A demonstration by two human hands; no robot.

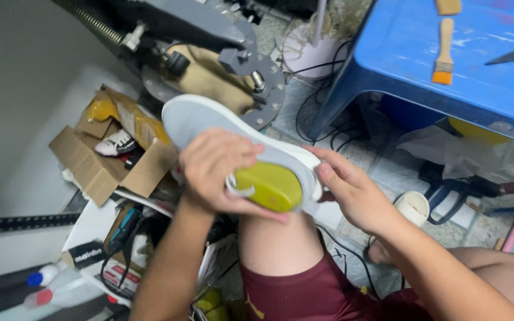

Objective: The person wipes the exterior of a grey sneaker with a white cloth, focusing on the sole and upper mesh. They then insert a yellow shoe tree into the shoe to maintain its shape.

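A single head-worn camera looks steeply down, close over the lap, seemingly tilted slightly

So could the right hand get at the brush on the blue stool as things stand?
Probably not right away: the right hand is braced against the shoe, and the brush lies well off on the blue stool. Nothing blocks the way, though.

- A plain pale wall (25,89) fills the left of the frame.
- Grey tiled floor (388,172) shows at centre right, crossed by black cables (328,128).
- A blue plastic table (447,53) stands at upper right, with a wooden brush (444,50) lying on it.
- An open cardboard box (99,166) sits at centre left.
- A grey metal machine (209,41) stands at upper centre.
- Light is even and soft.
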